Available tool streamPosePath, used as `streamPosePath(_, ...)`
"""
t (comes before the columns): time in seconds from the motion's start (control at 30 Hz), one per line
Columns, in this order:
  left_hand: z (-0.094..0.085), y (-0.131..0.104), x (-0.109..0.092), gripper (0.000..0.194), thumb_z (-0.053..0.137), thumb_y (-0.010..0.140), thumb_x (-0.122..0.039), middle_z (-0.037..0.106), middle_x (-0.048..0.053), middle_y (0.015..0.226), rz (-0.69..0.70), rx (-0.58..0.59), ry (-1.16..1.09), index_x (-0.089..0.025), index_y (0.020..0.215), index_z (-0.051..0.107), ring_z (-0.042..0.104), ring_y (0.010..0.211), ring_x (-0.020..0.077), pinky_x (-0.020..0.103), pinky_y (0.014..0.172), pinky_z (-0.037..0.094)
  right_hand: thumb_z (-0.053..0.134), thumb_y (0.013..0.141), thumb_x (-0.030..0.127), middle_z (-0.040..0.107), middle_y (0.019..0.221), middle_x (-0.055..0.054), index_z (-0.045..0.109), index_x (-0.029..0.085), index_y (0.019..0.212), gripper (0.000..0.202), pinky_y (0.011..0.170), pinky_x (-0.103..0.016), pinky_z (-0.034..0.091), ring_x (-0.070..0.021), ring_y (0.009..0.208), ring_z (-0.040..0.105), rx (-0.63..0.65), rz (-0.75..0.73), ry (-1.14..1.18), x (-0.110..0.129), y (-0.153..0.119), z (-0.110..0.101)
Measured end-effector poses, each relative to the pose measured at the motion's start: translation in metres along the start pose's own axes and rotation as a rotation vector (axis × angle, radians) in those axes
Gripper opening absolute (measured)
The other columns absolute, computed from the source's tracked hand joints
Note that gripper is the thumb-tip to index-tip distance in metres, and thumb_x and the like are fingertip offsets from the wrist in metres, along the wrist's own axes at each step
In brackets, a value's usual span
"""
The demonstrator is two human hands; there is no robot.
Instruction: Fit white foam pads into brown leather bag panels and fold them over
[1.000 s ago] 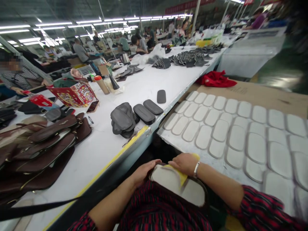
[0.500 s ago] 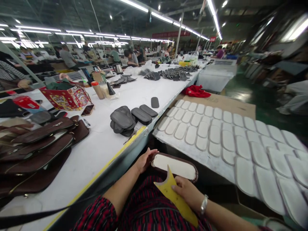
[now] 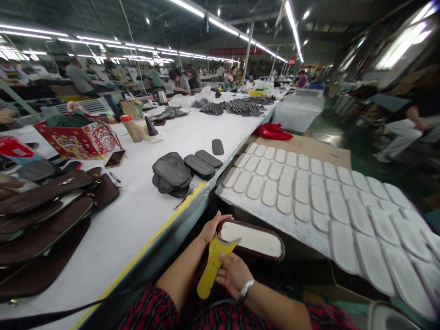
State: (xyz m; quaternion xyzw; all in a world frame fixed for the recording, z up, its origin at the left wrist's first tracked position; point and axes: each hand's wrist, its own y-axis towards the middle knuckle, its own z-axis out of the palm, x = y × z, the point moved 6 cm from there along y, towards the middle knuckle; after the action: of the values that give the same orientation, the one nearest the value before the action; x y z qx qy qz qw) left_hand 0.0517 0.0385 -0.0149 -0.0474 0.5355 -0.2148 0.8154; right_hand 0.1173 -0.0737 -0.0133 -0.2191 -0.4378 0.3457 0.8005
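Workpiece (image 3: 256, 241), a long white oval face set in a brown rim, lies aslant in the gap between the white counter (image 3: 134, 224) and a low board (image 3: 237, 201). At its left end is the left hand (image 3: 210, 228), fingers raised along the rim; whether they grip the edge or merely steady it cannot be told from this angle. The right hand (image 3: 233, 273) is closed, thumb against fingers, on a flat yellow tool (image 3: 210, 268) with a concave, two-pointed head. One point of that head overlaps the left part of the white face in this view, though contact is unclear. The step in hand appears to be working the face into its rim with the tool, by tucking or smoothing. The next move would seem to call for a firm left hand and a tool edge laid along the rim without scoring the white surface. Farther out, rows of white oval pieces (image 3: 319, 200), many overlapping, cover much of the board, beyond which lies a red cloth (image 3: 274, 132). On the counter, dark oval pads (image 3: 170, 167) are stacked near the corner, with brown bags (image 3: 44, 224) piled to the left.
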Motion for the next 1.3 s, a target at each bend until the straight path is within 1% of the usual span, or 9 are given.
streamPosePath(0.2, 0.008, -0.001, -0.017, 0.066, 0.019, 0.085, -0.06, 0.066, 0.004, 0.083, 0.121, -0.051, 0.637, -0.014, 0.103, 0.064, 0.057, 0.075, 0.0148, 0.025, 0.069, 0.044, 0.069, 0.066, 0.045, 0.067, 0.092, -0.01, 0.049, 0.015, 0.099, 0.05, 0.07, -0.031, 0.05, -0.0187, 0.076, 0.066, 0.03, -0.018, 0.088, -0.002, -0.004, -0.003)
streamPosePath(0.33, 0.014, -0.004, -0.017, 0.063, 0.021, 0.085, -0.059, 0.062, 0.002, 0.07, 0.158, -0.159, 0.811, -0.013, 0.093, 0.063, 0.054, 0.064, 0.0137, 0.024, 0.059, 0.04, 0.07, 0.063, 0.046, 0.067, 0.09, -0.008, 0.049, 0.016, 0.098, 0.05, 0.071, -0.032, 0.05, -0.0181, 0.075, 0.066, -0.011, -0.007, 0.099, -0.001, -0.009, -0.008)
streamPosePath(0.57, 0.029, -0.006, -0.026, 0.043, 0.047, 0.076, -0.058, 0.063, 0.007, 0.076, 0.181, -0.304, 1.151, -0.017, 0.074, 0.062, 0.056, 0.079, 0.0215, 0.03, 0.075, 0.035, 0.061, 0.07, 0.045, 0.066, 0.088, -0.007, 0.047, 0.018, 0.093, 0.037, 0.065, -0.033, 0.05, -0.018, 0.071, 0.065, -0.074, -0.05, -0.011, 0.005, -0.008, -0.018)
streamPosePath(0.7, 0.029, -0.006, -0.027, 0.049, 0.04, 0.078, -0.061, 0.064, 0.01, 0.076, 0.184, -0.366, 1.238, -0.017, 0.072, 0.062, 0.058, 0.084, 0.0251, 0.033, 0.076, 0.037, 0.062, 0.069, 0.035, 0.065, 0.081, -0.007, 0.048, 0.019, 0.082, 0.025, 0.059, -0.033, 0.049, -0.0196, 0.067, 0.063, -0.104, -0.117, -0.111, 0.003, 0.002, -0.019)
streamPosePath(0.83, 0.02, -0.01, -0.021, 0.066, 0.015, 0.085, -0.059, 0.067, 0.009, 0.082, 0.203, -0.297, 1.155, -0.015, 0.086, 0.065, 0.061, 0.084, 0.0221, 0.031, 0.076, 0.043, 0.062, 0.067, 0.035, 0.063, 0.086, -0.007, 0.046, 0.02, 0.082, 0.027, 0.063, -0.031, 0.049, -0.02, 0.075, 0.061, -0.102, -0.294, -0.169, 0.026, -0.014, -0.024)
streamPosePath(0.93, 0.01, -0.017, -0.013, 0.068, 0.01, 0.087, -0.055, 0.06, 0.01, 0.115, 0.249, -0.204, 1.065, -0.012, 0.119, 0.052, 0.056, 0.104, 0.0198, 0.031, 0.088, 0.043, 0.054, 0.072, 0.049, 0.062, 0.078, -0.003, 0.039, 0.02, 0.096, 0.04, 0.053, -0.03, 0.048, -0.0173, 0.061, 0.061, -0.049, -0.375, -0.223, 0.052, -0.047, -0.053)
streamPosePath(1.03, 0.005, -0.024, -0.005, 0.08, 0.048, 0.073, -0.06, 0.034, 0.012, 0.14, 0.308, -0.119, 1.087, -0.013, 0.135, 0.03, 0.034, 0.127, 0.0241, 0.035, 0.105, 0.028, 0.045, 0.076, 0.059, 0.054, 0.054, 0.005, 0.037, 0.019, 0.101, 0.049, 0.038, -0.024, 0.041, -0.0138, 0.041, 0.053, 0.01, -0.34, -0.469, 0.068, -0.08, -0.104)
streamPosePath(1.17, 0.004, -0.027, 0.002, 0.096, 0.064, 0.062, -0.055, 0.025, 0.012, 0.143, 0.304, -0.055, 1.155, -0.016, 0.138, 0.021, 0.027, 0.13, 0.0268, 0.04, 0.109, 0.021, 0.045, 0.077, 0.059, 0.053, 0.058, 0.004, 0.043, 0.018, 0.085, 0.042, 0.034, -0.019, 0.034, -0.0092, 0.037, 0.05, -0.015, -0.211, -0.736, 0.071, -0.094, -0.168)
streamPosePath(1.3, 0.008, -0.026, -0.002, 0.091, 0.064, 0.064, -0.053, 0.029, 0.013, 0.139, 0.265, -0.061, 1.144, -0.015, 0.136, 0.023, 0.031, 0.127, 0.0258, 0.039, 0.108, 0.024, 0.044, 0.077, 0.06, 0.051, 0.051, 0.005, 0.041, 0.018, 0.078, 0.042, 0.034, -0.02, 0.034, -0.0109, 0.037, 0.051, -0.014, -0.131, -0.796, 0.071, -0.078, -0.181)
